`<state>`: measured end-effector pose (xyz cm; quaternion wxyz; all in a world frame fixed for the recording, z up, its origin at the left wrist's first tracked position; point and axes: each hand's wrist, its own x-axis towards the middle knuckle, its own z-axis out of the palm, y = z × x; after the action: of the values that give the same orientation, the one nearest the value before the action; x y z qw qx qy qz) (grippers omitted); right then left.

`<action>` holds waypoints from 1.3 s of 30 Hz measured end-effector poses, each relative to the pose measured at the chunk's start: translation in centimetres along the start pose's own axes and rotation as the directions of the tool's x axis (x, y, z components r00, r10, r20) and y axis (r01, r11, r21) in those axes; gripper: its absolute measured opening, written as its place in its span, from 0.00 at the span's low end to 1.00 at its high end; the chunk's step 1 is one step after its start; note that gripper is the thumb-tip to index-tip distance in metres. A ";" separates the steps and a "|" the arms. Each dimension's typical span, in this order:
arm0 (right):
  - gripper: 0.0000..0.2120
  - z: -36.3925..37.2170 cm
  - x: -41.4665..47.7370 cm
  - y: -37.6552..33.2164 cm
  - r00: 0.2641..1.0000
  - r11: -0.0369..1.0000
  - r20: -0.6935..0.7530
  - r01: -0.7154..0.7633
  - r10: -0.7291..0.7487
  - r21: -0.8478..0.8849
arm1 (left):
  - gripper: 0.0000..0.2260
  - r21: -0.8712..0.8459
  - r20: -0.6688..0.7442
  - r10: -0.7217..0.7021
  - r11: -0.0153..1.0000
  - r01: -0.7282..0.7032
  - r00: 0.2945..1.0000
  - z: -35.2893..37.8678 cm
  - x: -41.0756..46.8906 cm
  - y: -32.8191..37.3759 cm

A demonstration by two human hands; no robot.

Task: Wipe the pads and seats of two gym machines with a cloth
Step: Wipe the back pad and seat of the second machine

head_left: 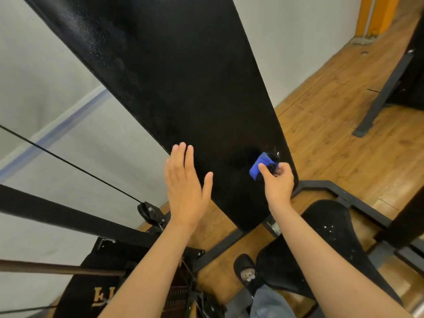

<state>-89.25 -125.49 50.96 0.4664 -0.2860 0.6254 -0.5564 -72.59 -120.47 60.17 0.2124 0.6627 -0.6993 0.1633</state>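
A long black back pad [183,88] of a gym machine slopes up across the middle of the view. My right hand [278,181] grips a bunched blue cloth [260,165] and holds it against the pad's lower right part. My left hand [185,184] lies flat with straight fingers at the pad's lower left edge. Below the pad, at the lower right, is the black seat [330,228], speckled with white spots and partly hidden by my right forearm.
A black cable [68,161] runs to a pulley [149,212] at the left, above dark frame bars and a weight stack [96,283]. Grey frame legs [376,104] stand on the wooden floor at right. My shoe [246,269] is beside the seat.
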 end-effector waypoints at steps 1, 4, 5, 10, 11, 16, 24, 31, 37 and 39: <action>0.10 0.1 -0.2 -0.2 1.000 1.000 0.012 0.008 -0.008 0.005 | 0.30 0.068 0.025 0.074 0.995 -0.075 0.997 -0.1 0.5 -0.1; 0.10 0.5 -0.5 -0.6 0.999 1.000 0.020 0.025 -0.026 0.015 | 0.29 0.261 0.120 0.326 0.901 -0.347 0.938 -0.5 3.2 -1.0; 0.10 0.6 -0.5 -0.8 1.000 0.999 0.006 0.025 -0.025 0.022 | 0.28 0.317 0.153 0.389 0.852 -0.418 0.909 -0.7 4.5 -1.2; 0.09 1.3 0.8 -2.5 0.993 0.992 0.015 0.113 -0.114 0.057 | 0.23 0.438 0.200 0.537 0.699 -0.565 0.820 -1.1 9.6 -1.3; 0.08 1.4 1.4 -2.7 0.993 0.991 0.009 0.117 -0.118 0.063 | 0.23 0.462 0.206 0.553 0.672 -0.578 0.807 -0.9 9.7 -1.3; 0.08 0.5 4.5 -1.5 0.996 0.995 -0.055 0.076 -0.073 0.059 | 0.24 0.536 0.190 0.581 0.614 -0.579 0.792 0.0 9.7 -1.7; 0.09 -2.0 7.1 3.0 0.966 0.981 -0.171 -0.188 0.193 0.041 | 0.26 0.586 0.188 0.578 0.583 -0.563 0.794 0.7 9.6 -1.9; 0.08 -0.5 5.4 1.8 0.993 0.997 -0.094 -0.066 0.070 0.037 | 0.28 0.608 0.197 0.556 0.576 -0.546 0.807 1.2 9.4 -1.7; 0.09 -0.9 6.3 1.6 0.999 1.000 -0.040 0.020 -0.020 -0.018 | 0.29 0.620 0.200 0.554 0.567 -0.542 0.808 1.4 9.4 -1.7; 0.08 -1.8 7.2 2.3 0.989 0.995 -0.103 -0.101 0.103 0.026 | 0.29 0.623 0.205 0.546 0.567 -0.539 0.812 1.4 9.3 -1.7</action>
<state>-93.38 -130.52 46.77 0.4638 -0.2194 0.6570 -0.5524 -71.33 -129.33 63.66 -0.0904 0.4458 -0.7638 0.4580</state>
